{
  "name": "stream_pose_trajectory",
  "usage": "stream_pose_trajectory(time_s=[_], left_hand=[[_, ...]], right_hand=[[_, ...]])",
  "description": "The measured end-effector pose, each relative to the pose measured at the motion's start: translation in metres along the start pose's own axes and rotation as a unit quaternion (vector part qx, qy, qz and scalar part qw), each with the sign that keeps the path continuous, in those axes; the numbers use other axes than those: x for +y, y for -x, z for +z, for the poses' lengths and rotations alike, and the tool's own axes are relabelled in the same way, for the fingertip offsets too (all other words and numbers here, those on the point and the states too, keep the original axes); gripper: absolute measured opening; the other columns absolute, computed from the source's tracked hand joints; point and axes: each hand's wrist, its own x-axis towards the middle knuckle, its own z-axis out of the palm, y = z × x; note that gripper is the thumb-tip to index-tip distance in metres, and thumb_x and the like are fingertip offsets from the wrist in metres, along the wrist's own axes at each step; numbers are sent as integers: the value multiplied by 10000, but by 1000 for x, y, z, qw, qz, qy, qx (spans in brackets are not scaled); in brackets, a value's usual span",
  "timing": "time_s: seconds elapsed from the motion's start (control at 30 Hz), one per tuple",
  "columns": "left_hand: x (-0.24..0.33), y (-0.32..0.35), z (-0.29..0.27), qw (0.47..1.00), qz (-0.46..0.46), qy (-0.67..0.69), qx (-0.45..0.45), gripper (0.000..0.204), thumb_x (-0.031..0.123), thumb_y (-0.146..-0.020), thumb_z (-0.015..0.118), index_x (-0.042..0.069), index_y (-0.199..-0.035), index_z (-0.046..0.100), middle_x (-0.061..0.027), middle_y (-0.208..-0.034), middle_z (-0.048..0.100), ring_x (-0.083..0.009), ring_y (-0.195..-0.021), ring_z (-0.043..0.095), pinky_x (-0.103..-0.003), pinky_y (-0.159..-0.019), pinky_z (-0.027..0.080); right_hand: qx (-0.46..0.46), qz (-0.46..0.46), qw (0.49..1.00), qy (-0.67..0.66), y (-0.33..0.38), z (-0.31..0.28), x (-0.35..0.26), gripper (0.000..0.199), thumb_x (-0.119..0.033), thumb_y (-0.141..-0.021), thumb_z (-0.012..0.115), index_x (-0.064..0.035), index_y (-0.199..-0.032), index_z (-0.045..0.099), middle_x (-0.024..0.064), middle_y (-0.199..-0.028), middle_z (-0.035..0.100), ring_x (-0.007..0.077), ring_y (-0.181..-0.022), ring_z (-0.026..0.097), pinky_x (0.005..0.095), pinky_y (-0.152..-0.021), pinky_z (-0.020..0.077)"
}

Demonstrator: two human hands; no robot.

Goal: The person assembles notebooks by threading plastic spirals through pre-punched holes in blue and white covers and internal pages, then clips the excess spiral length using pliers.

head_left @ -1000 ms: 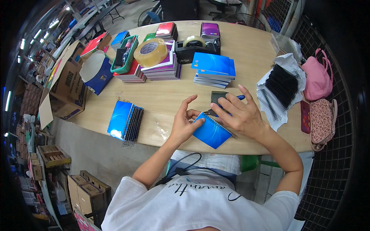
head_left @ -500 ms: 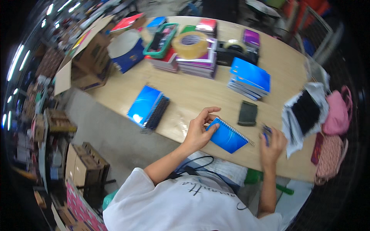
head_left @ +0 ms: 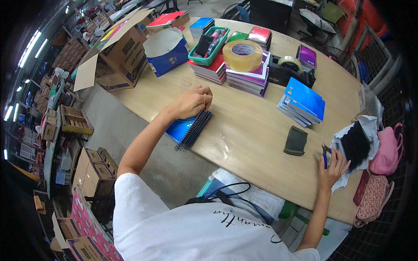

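At the table's left front edge is a pile of blue spiral notebooks (head_left: pixel 179 130) with black coils along their right side. My left hand (head_left: pixel 191 102) is over the far end of this pile, fingers curled down and closed at a notebook's edge; the fingertips are partly hidden. On the right, my right hand (head_left: pixel 333 169) holds small blue-handled pliers (head_left: pixel 325 155), their jaws pointing away from me. A thin wire coil (head_left: pixel 317 162) is just left of that hand. Beyond it lies a dark green-grey block (head_left: pixel 295 140).
Blue-covered books (head_left: pixel 301 102) are stacked right of the middle. Behind stand a tape roll (head_left: pixel 243 55) on purple books, a green basket (head_left: pixel 209 43), a tape dispenser (head_left: pixel 291 71) and an open carton (head_left: pixel 122 61). Black coils (head_left: pixel 355 145) lie on white wrapping beside pink pouches (head_left: pixel 386 148).
My left hand has carried the blue spiral notebook leftward from in front of me to the pile. The right hand, with the pliers, appears farther right; the view has shifted too.
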Motion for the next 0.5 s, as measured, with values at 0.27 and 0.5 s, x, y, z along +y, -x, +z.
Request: stream_pose_trajectory(time_s=[0.27,0.5], left_hand=[[10,2,8,994,15,-55,88,315,32,-790,519,85,-1095,577,-149,-1177,495,-338,-1131,458,-415,-989,362],[128,-62,-15,891,-62,359,270,327,160,-917,606,7,-1205,579,-74,-1128,633,-142,-1051,587,-311,-892,473]], right_hand=[[-91,79,992,-48,26,2,5,441,-240,-823,690,-75,-1221,597,101,-1168,577,293,-1143,517,584,-1106,188],[-267,100,928,-240,9,-45,-45,390,-224,-756,723,-50,-1095,644,159,-1078,597,340,-1029,533,467,-921,400]])
